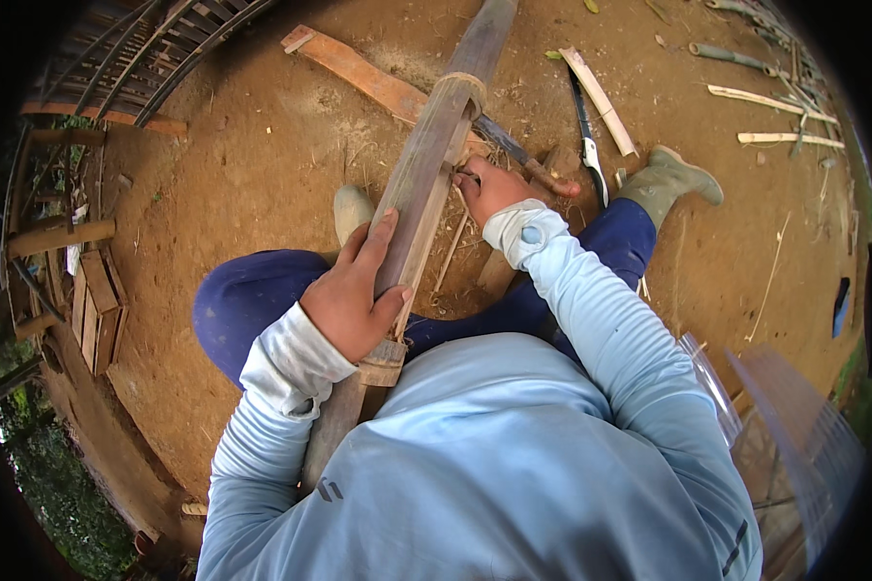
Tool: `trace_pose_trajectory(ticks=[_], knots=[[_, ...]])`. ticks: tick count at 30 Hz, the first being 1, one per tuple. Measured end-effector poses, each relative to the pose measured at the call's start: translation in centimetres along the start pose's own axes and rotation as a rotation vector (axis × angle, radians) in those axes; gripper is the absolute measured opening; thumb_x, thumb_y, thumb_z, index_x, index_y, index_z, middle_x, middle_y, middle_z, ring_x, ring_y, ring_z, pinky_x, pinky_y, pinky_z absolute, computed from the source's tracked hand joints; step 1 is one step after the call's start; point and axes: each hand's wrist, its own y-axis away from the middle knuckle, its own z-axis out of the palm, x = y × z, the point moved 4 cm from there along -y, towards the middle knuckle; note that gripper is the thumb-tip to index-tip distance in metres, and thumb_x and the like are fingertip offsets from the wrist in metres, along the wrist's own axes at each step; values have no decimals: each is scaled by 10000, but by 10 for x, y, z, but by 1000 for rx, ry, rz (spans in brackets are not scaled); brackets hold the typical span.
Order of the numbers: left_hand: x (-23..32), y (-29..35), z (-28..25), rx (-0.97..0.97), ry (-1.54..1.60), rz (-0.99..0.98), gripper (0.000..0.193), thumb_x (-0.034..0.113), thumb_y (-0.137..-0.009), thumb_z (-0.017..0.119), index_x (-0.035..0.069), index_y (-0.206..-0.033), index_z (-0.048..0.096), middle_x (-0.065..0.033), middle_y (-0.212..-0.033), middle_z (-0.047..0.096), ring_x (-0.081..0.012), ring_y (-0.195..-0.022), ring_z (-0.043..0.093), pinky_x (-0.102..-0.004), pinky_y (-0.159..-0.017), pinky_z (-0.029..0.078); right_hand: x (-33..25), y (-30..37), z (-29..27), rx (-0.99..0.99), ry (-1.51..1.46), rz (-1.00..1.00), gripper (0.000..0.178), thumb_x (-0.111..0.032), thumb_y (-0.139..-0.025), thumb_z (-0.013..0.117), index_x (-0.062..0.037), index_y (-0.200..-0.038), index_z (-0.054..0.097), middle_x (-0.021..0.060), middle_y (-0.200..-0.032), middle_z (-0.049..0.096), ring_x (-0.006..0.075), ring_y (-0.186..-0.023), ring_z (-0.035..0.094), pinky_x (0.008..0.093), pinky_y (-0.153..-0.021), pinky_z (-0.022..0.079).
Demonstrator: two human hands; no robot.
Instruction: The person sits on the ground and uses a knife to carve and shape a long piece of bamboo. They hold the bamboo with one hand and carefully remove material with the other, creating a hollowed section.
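Note:
A thick grey-brown bamboo pole (419,179) runs slantwise from the far middle down past my left side, with an opening cut along its right face. My left hand (352,289) lies over its near part, fingers along the top and thumb on the right side, gripping it. At the edge of the opening, my right hand (494,186) has its fingers pinched together; whatever is between them is too small to make out. Just beyond that hand lies a knife with a wooden handle (554,180), its dark blade partly behind the pole.
A reddish plank (358,75) lies under the pole. Right of it are a saw with a white handle (594,165) and a pale bamboo strip (599,102). More bamboo pieces (780,102) lie far right; a wooden crate (99,312) stands left. Clear corrugated sheets (794,436) are near right.

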Motion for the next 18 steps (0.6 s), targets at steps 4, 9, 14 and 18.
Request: trace_pose_trajectory(ticks=[4,9,14,18], knots=[[-2,4,0,17,-3,6,770,205,-886,626,45,-1528,232,-353,-1431,373,-509,-1066,600,-454,-911,523,-12,36,0,-102,2,-28,238,-330,-966,554,-109,-1040,604,232,-878,668,453,-861,639,518,-745,490],[0,4,1,11,-27,12,772,196,-882,628,54,-1530,233,-361,-1423,377,-512,-1056,602,-454,-911,523,5,11,0,-42,-9,16,259,-341,-971,535,-116,-1070,617,233,-883,670,441,-874,641,517,-775,485],[5,3,-3,-42,20,-61,761,112,-883,620,27,-1531,231,-270,-1485,355,-456,-1265,497,-399,-1048,438,4,-26,-9,-41,57,26,301,-346,-972,518,-96,-1098,627,229,-957,683,431,-955,637,505,-840,482],[5,1,-3,-68,37,-89,766,114,-883,623,41,-1536,229,-272,-1479,361,-457,-1242,517,-402,-1030,453,9,-30,-7,-25,39,23,283,-325,-966,520,-99,-1096,629,227,-982,686,448,-956,636,502,-860,489]])
